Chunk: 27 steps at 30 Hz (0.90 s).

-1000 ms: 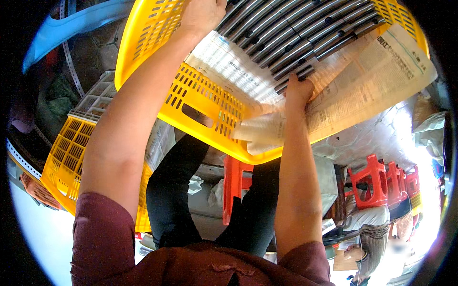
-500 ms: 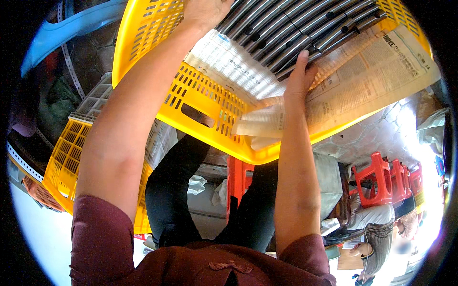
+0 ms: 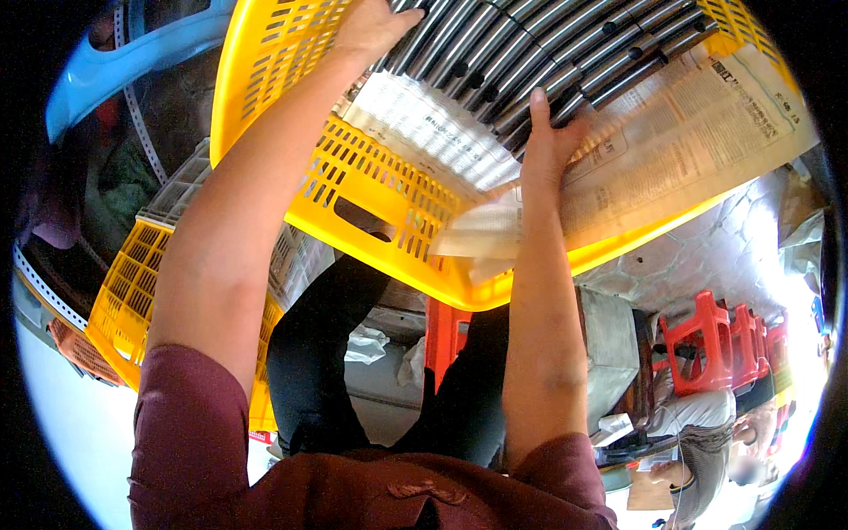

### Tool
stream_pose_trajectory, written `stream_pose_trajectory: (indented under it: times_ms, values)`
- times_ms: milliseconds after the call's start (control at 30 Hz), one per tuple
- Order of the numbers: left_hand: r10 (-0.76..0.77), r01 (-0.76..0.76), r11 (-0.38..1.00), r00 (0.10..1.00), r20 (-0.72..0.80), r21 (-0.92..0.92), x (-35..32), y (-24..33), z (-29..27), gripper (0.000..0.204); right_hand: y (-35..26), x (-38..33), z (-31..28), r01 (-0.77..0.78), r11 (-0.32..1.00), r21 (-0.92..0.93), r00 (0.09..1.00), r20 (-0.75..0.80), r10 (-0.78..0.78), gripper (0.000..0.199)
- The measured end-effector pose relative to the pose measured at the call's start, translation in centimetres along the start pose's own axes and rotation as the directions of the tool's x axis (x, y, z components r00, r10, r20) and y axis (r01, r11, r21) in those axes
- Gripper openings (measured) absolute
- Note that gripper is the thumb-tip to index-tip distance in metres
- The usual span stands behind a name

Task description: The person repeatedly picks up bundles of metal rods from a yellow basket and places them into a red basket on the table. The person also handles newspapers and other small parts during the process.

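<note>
Metal rods (image 3: 570,40), on printed paper (image 3: 671,132) in yellow basket (image 3: 397,268); long axes slanting up rightward, beyond right hand (image 3: 552,148), thumb spread, nearest; left hand (image 3: 364,31) at left ends, thumb out; either grip: cannot tell

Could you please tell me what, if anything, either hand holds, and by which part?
I cannot tell: the left hand is at the left of the metal rods, the right hand at their near edge; any grip is hidden.
</note>
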<state>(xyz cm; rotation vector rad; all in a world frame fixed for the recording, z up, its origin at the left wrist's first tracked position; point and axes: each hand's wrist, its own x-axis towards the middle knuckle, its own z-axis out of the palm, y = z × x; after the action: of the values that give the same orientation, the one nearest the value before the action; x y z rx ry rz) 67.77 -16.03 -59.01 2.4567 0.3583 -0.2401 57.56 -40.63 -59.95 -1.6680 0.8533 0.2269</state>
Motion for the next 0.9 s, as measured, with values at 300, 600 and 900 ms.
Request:
stream_pose_trajectory:
  times_ms: [300,600,900]
  values:
    - [-0.151,0.156,0.987,0.904,0.4,0.02,0.1,5.9,-4.5,0.059,-1.1,-0.3,2.0,-0.017,0.997,0.072,0.994,0.111,0.008,0.067]
    - [-0.258,0.248,0.961,0.657,0.709,0.12,0.3,9.4,-5.5,0.05,-0.5,-0.9,5.3,0.041,0.98,0.193,0.998,0.047,-0.051,0.056]
    - [-0.019,0.375,0.832,0.755,0.656,-0.408,-1.7,3.1,-1.5,0.047,-4.3,0.0,6.3,0.002,0.979,0.204,0.985,0.169,-0.037,0.054]
